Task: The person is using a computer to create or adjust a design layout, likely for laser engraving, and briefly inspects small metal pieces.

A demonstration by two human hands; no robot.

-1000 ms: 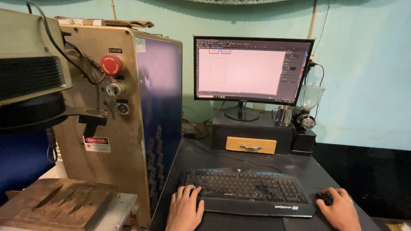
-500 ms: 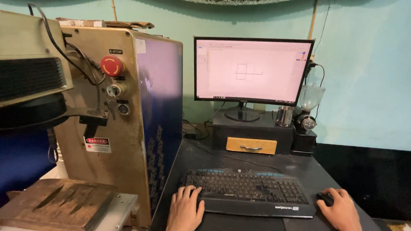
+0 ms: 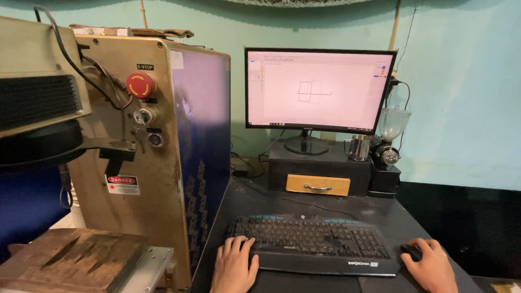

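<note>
black keyboard [image 3: 313, 243] flat under left hand [image 3: 233, 271] fingertips, black mouse [image 3: 411, 251] covered by right hand [image 3: 432, 267].

Dim room, glaring monitor [image 3: 320, 89], sharp

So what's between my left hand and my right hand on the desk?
In the head view, the black keyboard spans the gap. The left hand rests on its left end; the right hand covers the mouse just past its right end.
</note>
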